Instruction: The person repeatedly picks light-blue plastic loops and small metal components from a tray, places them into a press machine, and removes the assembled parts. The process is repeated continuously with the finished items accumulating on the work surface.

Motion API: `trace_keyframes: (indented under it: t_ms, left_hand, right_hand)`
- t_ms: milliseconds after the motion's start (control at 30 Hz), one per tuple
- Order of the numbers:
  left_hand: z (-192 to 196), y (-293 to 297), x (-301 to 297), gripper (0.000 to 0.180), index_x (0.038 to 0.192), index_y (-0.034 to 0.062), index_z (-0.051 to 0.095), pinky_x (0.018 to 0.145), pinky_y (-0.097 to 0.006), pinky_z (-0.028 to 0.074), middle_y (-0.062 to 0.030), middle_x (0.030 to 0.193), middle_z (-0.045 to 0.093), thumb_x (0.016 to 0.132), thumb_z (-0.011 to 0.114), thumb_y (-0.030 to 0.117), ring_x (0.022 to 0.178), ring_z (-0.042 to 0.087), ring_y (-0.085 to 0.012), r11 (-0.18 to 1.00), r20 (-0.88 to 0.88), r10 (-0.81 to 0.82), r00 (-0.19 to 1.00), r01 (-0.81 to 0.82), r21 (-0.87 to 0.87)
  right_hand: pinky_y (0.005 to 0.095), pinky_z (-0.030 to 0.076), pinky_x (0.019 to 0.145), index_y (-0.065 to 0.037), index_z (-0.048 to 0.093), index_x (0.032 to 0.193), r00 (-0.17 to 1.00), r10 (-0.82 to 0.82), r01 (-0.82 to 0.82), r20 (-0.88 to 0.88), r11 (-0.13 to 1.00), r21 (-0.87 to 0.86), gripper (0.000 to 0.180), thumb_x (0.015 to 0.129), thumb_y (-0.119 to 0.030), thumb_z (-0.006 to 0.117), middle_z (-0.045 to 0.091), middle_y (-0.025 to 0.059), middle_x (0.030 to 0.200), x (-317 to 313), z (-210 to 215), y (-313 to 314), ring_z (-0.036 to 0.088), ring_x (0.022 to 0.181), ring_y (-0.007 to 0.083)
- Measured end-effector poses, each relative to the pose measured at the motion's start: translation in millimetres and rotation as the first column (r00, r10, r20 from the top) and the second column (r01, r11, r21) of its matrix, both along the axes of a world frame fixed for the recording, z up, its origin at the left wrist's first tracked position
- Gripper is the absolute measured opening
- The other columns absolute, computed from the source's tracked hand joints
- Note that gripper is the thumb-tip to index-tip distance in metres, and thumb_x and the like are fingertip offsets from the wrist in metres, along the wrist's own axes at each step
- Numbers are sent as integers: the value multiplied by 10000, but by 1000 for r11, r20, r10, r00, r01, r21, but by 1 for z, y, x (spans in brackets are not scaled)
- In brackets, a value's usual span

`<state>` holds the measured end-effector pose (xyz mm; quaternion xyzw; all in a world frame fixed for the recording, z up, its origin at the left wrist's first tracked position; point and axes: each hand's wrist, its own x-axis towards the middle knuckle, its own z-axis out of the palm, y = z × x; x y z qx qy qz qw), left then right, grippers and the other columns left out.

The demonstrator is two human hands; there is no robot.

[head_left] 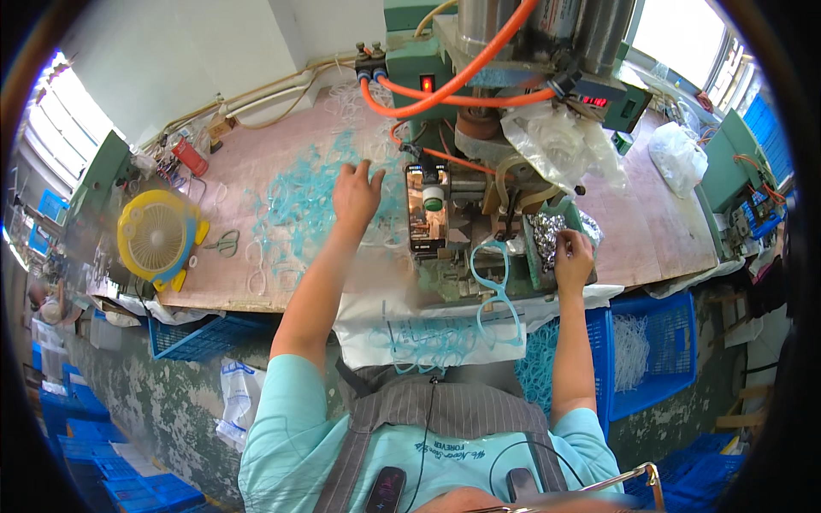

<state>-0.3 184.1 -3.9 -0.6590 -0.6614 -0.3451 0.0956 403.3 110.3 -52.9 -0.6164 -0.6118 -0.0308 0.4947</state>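
My left hand (357,193) reaches out flat over a spread of pale blue plastic frames (295,201) on the pink worktable (248,282), fingers apart, holding nothing that I can see. My right hand (572,259) rests by a tray lined with crumpled foil (547,235) at the foot of a green press machine (479,94); its fingers curl at the foil's edge. A blue plastic spectacle-shaped frame (494,286) lies on the machine's base between my hands, next to a phone (427,209) propped upright.
A yellow desk fan (157,235) and scissors (225,243) sit at the table's left. Orange hoses (445,90) loop off the machine. Blue crates (658,355) with blue and white frames stand below the table's right edge. Clear bags (678,154) lie at the right.
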Motion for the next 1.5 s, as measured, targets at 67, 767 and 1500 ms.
trace_keyframes:
  t_ms: [67, 767, 1500]
  left_hand:
    - [-18, 19, -10, 497, 1148, 98, 620, 756, -474, 504, -204, 1034, 603, 850, 633, 496, 900, 616, -380, 931, -116, 248, 962, -270, -247]
    - [-54, -69, -25, 226, 1029, 16, 542, 766, -315, 467, -133, 978, 588, 811, 600, 32, 845, 562, -231, 949, 611, -284, 739, 124, 292]
    - [51, -156, 124, 400, 1089, 108, 606, 856, -456, 454, -90, 1051, 663, 720, 752, 161, 877, 630, -235, 359, -162, -887, 432, 866, 348]
  right_hand:
    - [368, 456, 635, -65, 648, 839, 995, -5, 3, -102, 1000, -28, 43, 840, -105, 664, 628, 101, 763, 0, 0, 0, 586, 675, 257]
    - [366, 454, 748, -91, 687, 896, 982, -11, 1, -187, 999, -51, 112, 797, -38, 675, 661, 73, 830, -9, 7, -1, 591, 806, 267]
    - [219, 451, 674, -3, 493, 1135, 595, 334, -360, -731, 924, 129, 451, 743, 44, 711, 623, 46, 850, -131, 94, -47, 554, 728, 84]
